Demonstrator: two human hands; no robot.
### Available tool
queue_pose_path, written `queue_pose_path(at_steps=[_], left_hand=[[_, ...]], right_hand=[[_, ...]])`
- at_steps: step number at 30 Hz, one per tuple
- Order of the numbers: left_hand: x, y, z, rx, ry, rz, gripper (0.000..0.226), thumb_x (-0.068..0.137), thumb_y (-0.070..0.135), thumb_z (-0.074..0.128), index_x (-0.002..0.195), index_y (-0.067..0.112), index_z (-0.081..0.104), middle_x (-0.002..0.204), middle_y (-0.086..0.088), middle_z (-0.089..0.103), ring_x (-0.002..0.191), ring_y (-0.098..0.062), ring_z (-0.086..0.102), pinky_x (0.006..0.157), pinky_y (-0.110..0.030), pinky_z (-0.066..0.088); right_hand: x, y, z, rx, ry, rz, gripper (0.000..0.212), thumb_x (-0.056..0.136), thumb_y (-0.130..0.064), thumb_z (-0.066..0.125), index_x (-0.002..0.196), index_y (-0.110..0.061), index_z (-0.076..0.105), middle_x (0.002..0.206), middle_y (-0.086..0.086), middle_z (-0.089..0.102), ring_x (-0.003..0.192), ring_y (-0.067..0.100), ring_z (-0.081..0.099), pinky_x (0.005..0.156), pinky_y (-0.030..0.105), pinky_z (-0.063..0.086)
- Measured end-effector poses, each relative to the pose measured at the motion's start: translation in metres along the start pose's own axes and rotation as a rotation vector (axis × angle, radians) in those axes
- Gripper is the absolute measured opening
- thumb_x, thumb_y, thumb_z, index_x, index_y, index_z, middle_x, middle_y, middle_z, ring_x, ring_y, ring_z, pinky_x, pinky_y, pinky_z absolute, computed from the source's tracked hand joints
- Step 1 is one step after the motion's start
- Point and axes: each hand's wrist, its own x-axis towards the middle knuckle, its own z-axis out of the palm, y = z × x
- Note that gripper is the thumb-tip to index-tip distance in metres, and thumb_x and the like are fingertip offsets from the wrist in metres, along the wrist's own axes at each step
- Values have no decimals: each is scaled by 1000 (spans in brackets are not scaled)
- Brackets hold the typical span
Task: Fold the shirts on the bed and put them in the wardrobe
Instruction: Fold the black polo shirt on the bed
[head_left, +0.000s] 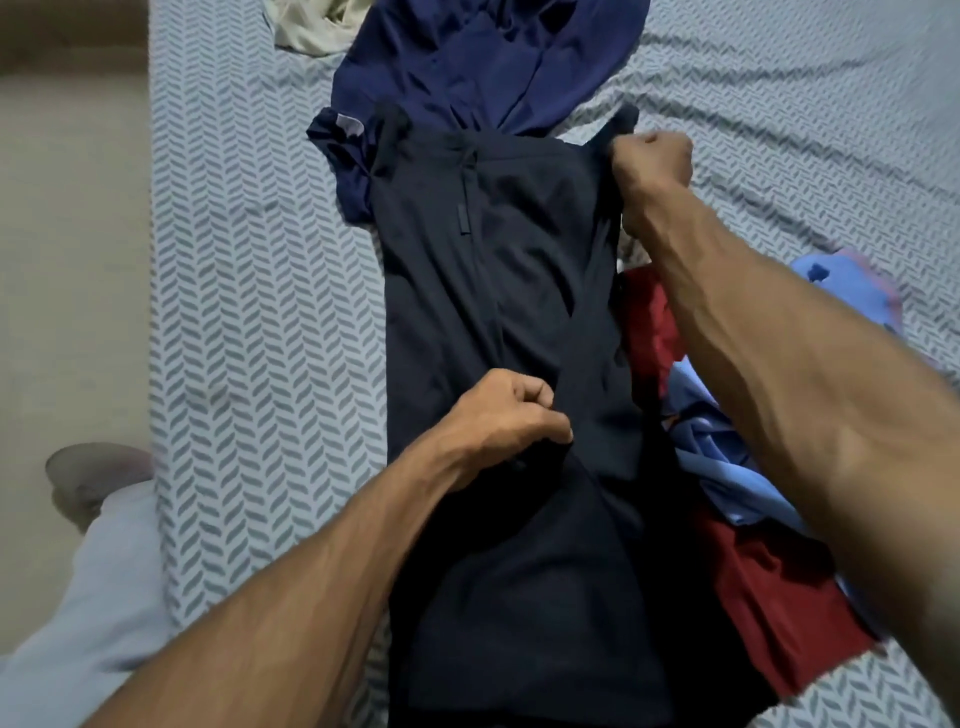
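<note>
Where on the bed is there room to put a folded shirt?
Bare patterned bedsheet lies left of the black polo shirt, and at the far right past the right hand. The near right is crowded with red and light blue clothes.

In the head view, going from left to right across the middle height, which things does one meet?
Floor → patterned bed sheet → black shirt → red garment → right forearm → light blue garment.
</note>
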Motion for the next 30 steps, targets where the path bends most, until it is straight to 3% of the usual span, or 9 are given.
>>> queue_pose_path(at_steps=[3, 8, 10, 13, 18, 21, 23, 27, 30], left_hand=[[-6, 1, -5, -105, -36, 15, 22, 80, 6, 68, 66, 8, 50, 53, -1, 46, 44, -12, 42, 44, -22, 35], [-10, 0, -2, -14, 42, 19, 43, 79, 13, 70, 52, 13, 36, 45, 1, 34, 38, -12, 29, 43, -25, 28], [-9, -2, -1, 6, 55, 24, 51, 79, 16, 69, 46, 18, 30, 42, 3, 31, 37, -12, 26, 44, -26, 26], [-8, -4, 2, 1, 74, 32, 54, 81, 17, 70, 43, 20, 31, 41, 3, 31, 37, -12, 27, 42, -24, 26], [-16, -3, 4, -50, 158, 77, 39, 80, 20, 78, 51, 16, 52, 50, -1, 47, 45, -13, 44, 48, -23, 38], [-29, 2, 6, -181, 359, 162, 9, 73, 16, 87, 73, 19, 78, 74, 1, 74, 68, -13, 65, 74, -28, 54], [-37, -3, 6, -212, 477, 210, 18, 68, 18, 89, 82, 22, 79, 81, -2, 78, 75, -15, 70, 82, -38, 57], [-67, -23, 7, 200, 614, 115, 30, 73, 34, 87, 97, 26, 71, 88, 4, 73, 81, -13, 68, 80, -33, 57], [-95, -38, 13, 517, 598, -51, 44, 73, 51, 83, 101, 23, 64, 95, 4, 68, 91, -17, 63, 78, -31, 50]], right_hand=[[-12, -21, 10, -8, -16, -183, 26, 82, -28, 59, 60, -20, 49, 62, -9, 53, 58, 9, 51, 62, 23, 40], [-22, -28, 56, 12, -205, -326, 2, 77, -29, 64, 77, -27, 64, 81, -11, 71, 81, 11, 69, 77, 32, 58], [-25, -16, 74, -32, -439, -323, 11, 71, -30, 63, 79, -27, 69, 81, -10, 72, 81, 12, 69, 78, 35, 59], [-24, -1, 80, -59, -621, -308, 45, 68, -23, 58, 111, -23, 73, 107, -3, 74, 103, 17, 68, 97, 39, 56], [-59, 15, 22, -67, -623, -394, 59, 75, -11, 54, 134, -11, 58, 128, 5, 65, 121, 16, 60, 110, 39, 46], [-98, 40, -32, -102, -555, -481, 49, 82, -14, 55, 131, -16, 60, 123, 2, 66, 115, 12, 61, 105, 33, 47], [-129, 67, -69, -119, -470, -558, 40, 86, -11, 58, 126, -15, 63, 116, 0, 69, 107, 10, 63, 98, 29, 49], [-193, 131, -140, -181, -346, -722, 34, 81, -19, 67, 114, -17, 66, 98, -2, 65, 87, 14, 60, 86, 34, 51], [-229, 177, -185, -272, -434, -820, 40, 75, -37, 68, 112, -22, 63, 95, -4, 58, 87, 16, 55, 86, 38, 50]])
